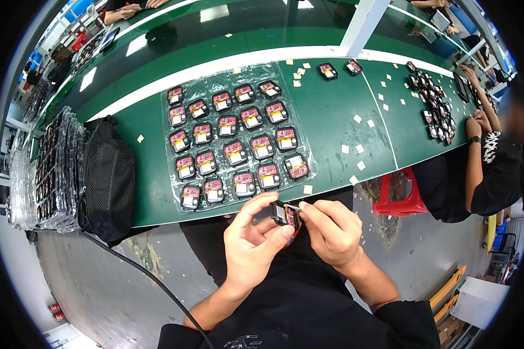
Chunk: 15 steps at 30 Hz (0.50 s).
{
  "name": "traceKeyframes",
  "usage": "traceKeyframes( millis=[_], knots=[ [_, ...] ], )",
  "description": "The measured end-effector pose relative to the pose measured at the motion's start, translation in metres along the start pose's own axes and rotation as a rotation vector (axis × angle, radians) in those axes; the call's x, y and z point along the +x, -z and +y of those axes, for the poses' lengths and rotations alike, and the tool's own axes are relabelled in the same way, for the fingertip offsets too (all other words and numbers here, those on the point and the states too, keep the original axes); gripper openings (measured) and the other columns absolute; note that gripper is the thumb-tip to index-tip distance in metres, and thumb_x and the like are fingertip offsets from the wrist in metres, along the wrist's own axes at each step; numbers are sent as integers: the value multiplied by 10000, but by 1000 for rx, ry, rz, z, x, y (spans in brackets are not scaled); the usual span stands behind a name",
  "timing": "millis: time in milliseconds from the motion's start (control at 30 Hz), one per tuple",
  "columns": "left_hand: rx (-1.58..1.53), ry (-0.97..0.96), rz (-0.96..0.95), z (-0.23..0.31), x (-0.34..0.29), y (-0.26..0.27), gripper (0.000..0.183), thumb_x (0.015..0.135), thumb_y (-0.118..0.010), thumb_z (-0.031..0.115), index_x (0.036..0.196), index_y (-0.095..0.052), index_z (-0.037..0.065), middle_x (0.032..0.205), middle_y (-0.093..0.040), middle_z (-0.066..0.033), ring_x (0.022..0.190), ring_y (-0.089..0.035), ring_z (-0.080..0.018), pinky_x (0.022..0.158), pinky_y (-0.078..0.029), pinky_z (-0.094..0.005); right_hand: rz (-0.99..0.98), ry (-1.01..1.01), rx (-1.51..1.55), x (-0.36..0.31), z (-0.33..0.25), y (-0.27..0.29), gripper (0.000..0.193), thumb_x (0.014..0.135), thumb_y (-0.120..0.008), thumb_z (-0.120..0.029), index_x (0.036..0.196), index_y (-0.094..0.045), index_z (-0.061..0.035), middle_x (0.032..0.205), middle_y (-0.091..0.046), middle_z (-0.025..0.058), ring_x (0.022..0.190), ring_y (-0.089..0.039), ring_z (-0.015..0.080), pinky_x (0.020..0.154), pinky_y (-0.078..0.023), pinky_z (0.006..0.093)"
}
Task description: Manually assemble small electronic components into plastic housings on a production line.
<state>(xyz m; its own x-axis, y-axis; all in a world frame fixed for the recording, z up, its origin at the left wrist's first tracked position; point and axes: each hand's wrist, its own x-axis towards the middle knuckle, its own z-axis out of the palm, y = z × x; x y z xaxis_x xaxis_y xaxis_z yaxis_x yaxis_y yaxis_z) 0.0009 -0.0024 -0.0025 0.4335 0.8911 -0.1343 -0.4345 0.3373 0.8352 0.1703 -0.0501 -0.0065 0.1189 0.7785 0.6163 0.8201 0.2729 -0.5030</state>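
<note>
Black plastic rounded-rectangle casing (283,214) with a red circuit board and a pale block inside, held aloft just off the near edge of the glossy green surface (326,116). Lies between both hands, gripped from its left by the left hand (251,238), index finger over the top and thumb along the lower edge. Stands tilted, long axis apparently slanting from upper left to lower right, though too foreshortened to be sure. Sits just left of the right hand (336,232), with fingers there pinched closed, apparently on a slender pale piece (293,206) pointing leftward at the casing's upper edge; touching or slightly apart, cannot tell. Beyond, well past the fingertips, a clear plastic tray (206,85) with rows of similar red-and-black casings (234,153).
</note>
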Motion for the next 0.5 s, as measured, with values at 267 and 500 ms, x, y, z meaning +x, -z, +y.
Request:
traceKeyframes(
  millis=[267, 500],
  knots=[
    [21, -21, 9, 0, 0, -2, 512, 887, -742, -138, 1363, -566, -68, 1462, -493, -148, 1169, -673, -260, 951, -621, -344, -20, 75, -88, -6, 2, 0, 321, 740, -838, 45, 1052, -769, 15, 858, -659, 82, 613, -612, 217, 527, -490, 326],
    [38, -18, 16, -1, 2, 0, 525, 882, -746, -140, 1371, -567, -74, 1464, -496, -153, 1191, -668, -275, 977, -614, -359, -23, 99, -102, -1, 2, 1, 332, 727, -827, 65, 1051, -769, 18, 863, -662, 80, 602, -602, 213, 515, -478, 327]
  ],
)
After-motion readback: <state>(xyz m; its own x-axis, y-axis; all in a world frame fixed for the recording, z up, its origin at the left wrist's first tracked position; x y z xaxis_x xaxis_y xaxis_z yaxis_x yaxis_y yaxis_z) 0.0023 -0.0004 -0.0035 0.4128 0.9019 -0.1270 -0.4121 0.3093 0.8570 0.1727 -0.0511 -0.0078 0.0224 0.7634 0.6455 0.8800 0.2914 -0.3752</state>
